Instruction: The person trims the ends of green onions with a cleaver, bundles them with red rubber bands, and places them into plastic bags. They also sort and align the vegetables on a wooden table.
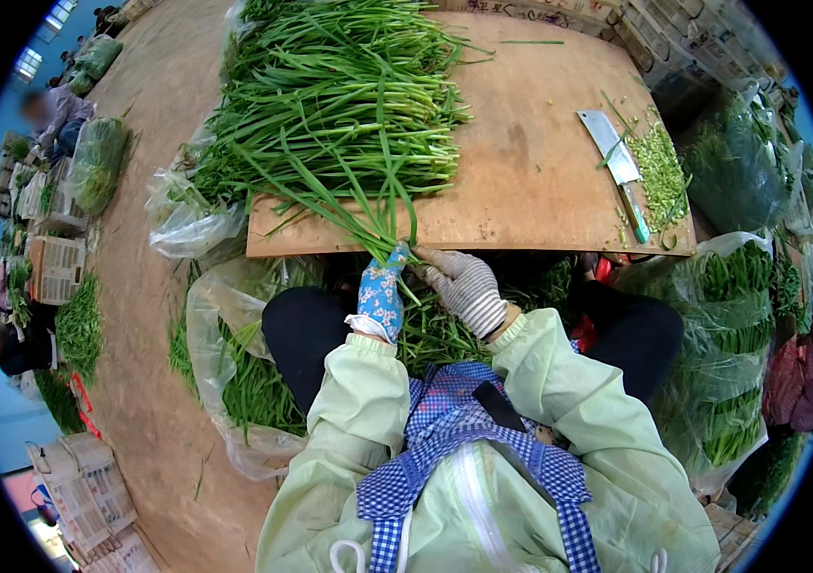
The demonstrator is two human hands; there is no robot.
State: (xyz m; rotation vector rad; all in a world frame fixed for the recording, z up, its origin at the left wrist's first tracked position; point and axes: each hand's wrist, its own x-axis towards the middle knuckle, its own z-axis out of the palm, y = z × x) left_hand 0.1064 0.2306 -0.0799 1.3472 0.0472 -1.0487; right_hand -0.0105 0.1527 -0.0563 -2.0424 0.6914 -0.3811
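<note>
My left hand (pixel 382 290), in a blue flowered glove, is closed around a small bunch of long green leafy stalks (pixel 356 218), which look like garlic chives. Their leaves fan out over the near edge of a wooden board (pixel 514 186). My right hand (pixel 460 286), in a striped knit glove, is at the lower end of the bunch, its fingers by the stalk bases; its grip is partly hidden. On the board's left lies a large pile of the same stalks (pixel 349 107), pale ends to the right. A cleaver (pixel 614 157) lies at the right beside chopped stalk ends (pixel 657 175).
Plastic bags of greens stand at my left (pixel 256 387) and right (pixel 725 358). Loose greens (pixel 442 333) lie between my knees below the board. Stacked crates (pixel 693 43) are at the back right. Other people (pixel 66 114) sit among greens across the floor at left.
</note>
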